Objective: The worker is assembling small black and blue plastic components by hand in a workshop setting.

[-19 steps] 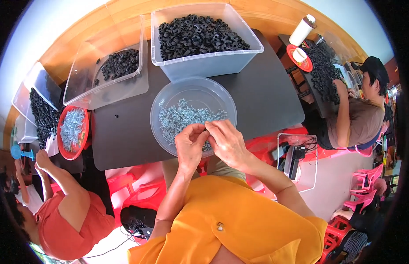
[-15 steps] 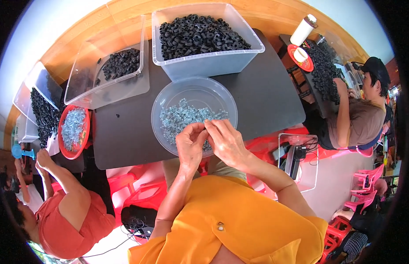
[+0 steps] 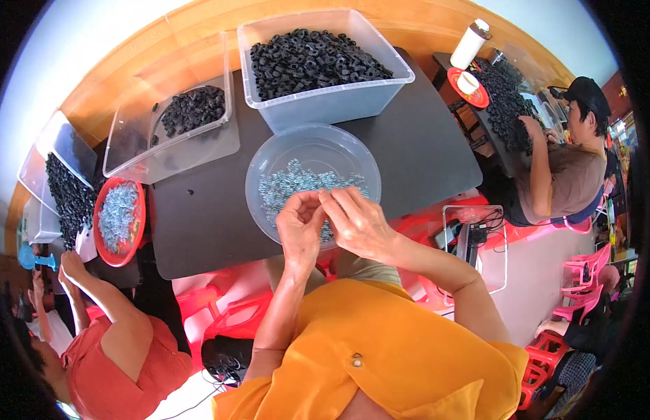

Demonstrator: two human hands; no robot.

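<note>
My left hand (image 3: 300, 227) and my right hand (image 3: 356, 220) meet fingertip to fingertip over the near edge of a round clear plastic basin (image 3: 304, 140). Both are pinched closed. Whatever sits between the fingers is too small or too hidden to make out. Inside the basin lies a loose heap of small, shiny, bluish-silver pieces that look like springs (image 3: 300, 180). Beyond it stands a large clear tub (image 3: 325, 105) filled with small black ring-shaped plastic parts (image 3: 318, 63).
Left of the tub, another clear bin (image 3: 139, 164) holds fewer black parts. A red tray (image 3: 132, 245) of similar small pieces lies by a person in red (image 3: 132, 360). At right, a person in brown (image 3: 559, 171) sits by a black pile. The dark table (image 3: 206, 231) has rounded corners.
The whole view has shifted slightly, with the basin now a little further right. My hands stay pinched together over the basin, with only small finger movement.
</note>
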